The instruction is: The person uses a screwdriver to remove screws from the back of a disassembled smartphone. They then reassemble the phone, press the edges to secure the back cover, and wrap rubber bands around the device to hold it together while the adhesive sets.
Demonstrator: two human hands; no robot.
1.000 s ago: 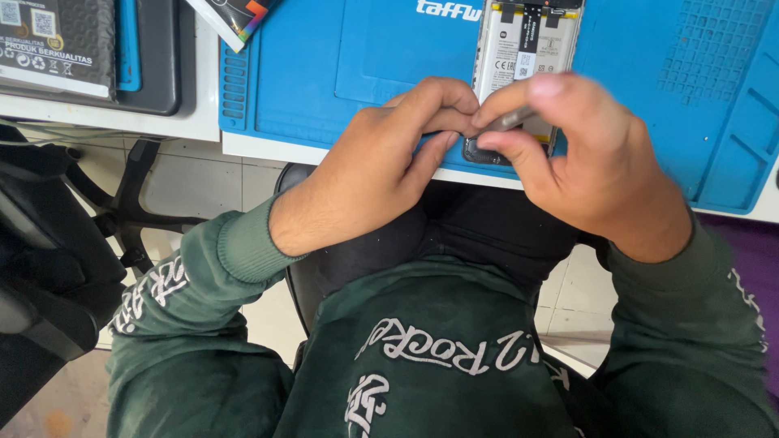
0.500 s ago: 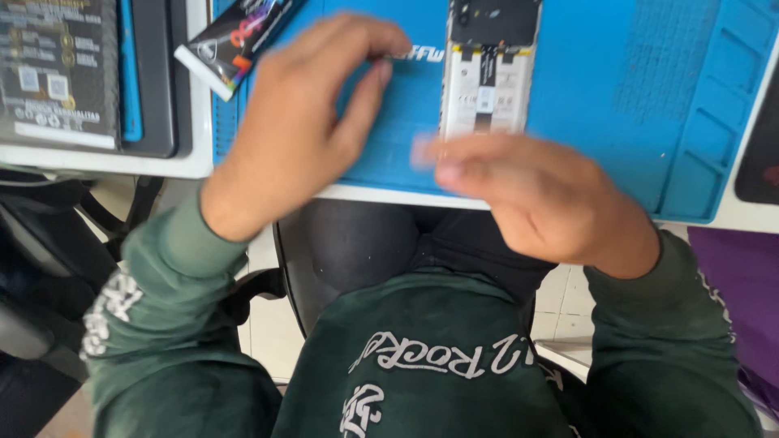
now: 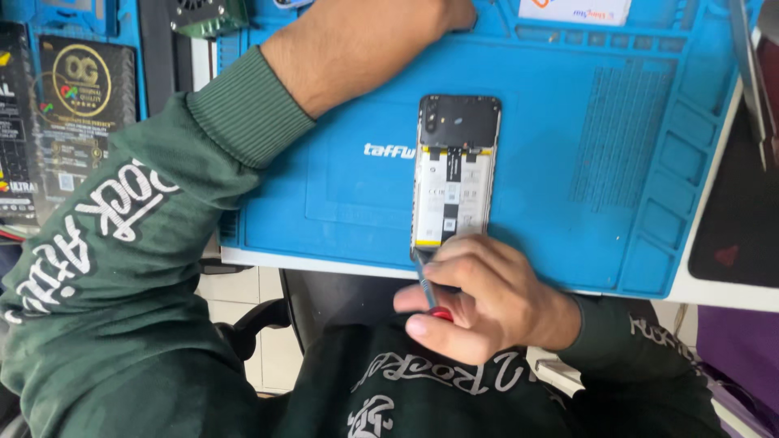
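While the opened phone lies back-up on the blue work mat, its cover off and the pale battery and dark upper board exposed, your right hand rests at its near end, just over the table edge. Your fingers are curled and pressed together around a thin screwdriver with a red cap; its shaft runs up toward the phone's lower left corner and appears to touch it there. The phone's long axis runs almost straight away from you, camera end at the far side and bottom end nearest your chest, tilted only slightly.

Your left arm, in a green sleeve, crosses the mat diagonally to its far edge, well apart from the phone. Your left hand is mostly cut off by the top of the view, so you cannot tell whether it grips anything.

The mat's moulded ridges and small trays sit to the right of the phone. Dark printed boxes lie past the mat's left edge, a green-cased part sits at the far left corner, and a dark pad lies to the right. Nothing lies across the phone itself except your own knuckles at its near end.
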